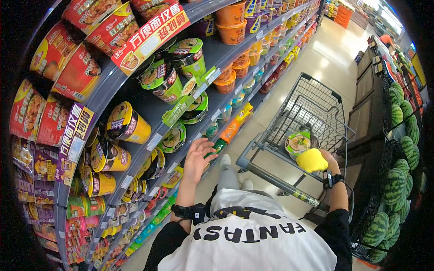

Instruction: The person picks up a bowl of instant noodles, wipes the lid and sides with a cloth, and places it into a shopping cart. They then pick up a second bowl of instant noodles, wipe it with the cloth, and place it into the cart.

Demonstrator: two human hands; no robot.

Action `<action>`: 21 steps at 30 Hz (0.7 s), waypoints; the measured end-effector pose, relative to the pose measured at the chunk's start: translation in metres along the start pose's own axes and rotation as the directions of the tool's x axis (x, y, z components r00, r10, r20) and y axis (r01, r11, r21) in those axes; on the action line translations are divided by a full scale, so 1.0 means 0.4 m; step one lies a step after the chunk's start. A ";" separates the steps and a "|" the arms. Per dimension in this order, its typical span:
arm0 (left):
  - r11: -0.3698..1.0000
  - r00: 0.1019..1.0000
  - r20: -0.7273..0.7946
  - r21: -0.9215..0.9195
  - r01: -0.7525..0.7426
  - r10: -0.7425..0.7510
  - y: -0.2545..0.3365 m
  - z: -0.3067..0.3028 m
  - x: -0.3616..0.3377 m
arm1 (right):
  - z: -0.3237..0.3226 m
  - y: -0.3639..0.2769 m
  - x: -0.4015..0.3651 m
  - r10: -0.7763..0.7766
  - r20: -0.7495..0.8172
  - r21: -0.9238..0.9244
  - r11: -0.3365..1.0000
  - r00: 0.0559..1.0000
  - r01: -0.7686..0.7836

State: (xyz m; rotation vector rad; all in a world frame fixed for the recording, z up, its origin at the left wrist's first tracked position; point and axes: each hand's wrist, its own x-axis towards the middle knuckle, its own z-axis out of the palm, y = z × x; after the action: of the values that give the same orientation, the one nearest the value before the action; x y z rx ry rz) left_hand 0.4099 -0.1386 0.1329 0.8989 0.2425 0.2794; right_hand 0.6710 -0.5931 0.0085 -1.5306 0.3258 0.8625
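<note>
My left hand (pixel 197 158) is raised beside the lower shelves, fingers apart and slightly curled, holding nothing. Nearest to it are a green-and-white instant noodle bowl (pixel 173 138) and an orange packet on the shelf edge. Over the near end of the shopping cart (pixel 289 122), my right hand (pixel 329 161) is closed on a plain yellow object (pixel 312 160) with a rounded, lobed outline. Its exact kind cannot be made out, and most of those fingers are hidden behind it. Inside the cart, just beyond the yellow object, lies a green instant noodle bowl (pixel 297 143) with its picture lid facing up.
Shelves of instant noodle bowls line my left, with red tubs (pixel 77 72), yellow tubs (pixel 129 122) and price signs (pixel 151 38). Along the right stands a dark produce rack with several watermelons (pixel 398 185). A tiled aisle floor (pixel 332 49) stretches ahead between them.
</note>
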 end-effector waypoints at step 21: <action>0.981 0.929 -0.318 -0.091 0.169 -0.189 -0.024 -0.142 0.031 | -0.155 0.016 0.071 0.107 -0.108 -0.404 0.904 0.988 -0.142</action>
State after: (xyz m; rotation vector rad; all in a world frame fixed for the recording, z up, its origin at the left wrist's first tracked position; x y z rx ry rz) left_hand 0.4046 -0.0985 0.0902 0.7598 0.6166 0.2632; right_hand 0.7060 -0.6447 -0.0196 -1.9579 0.3186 1.0146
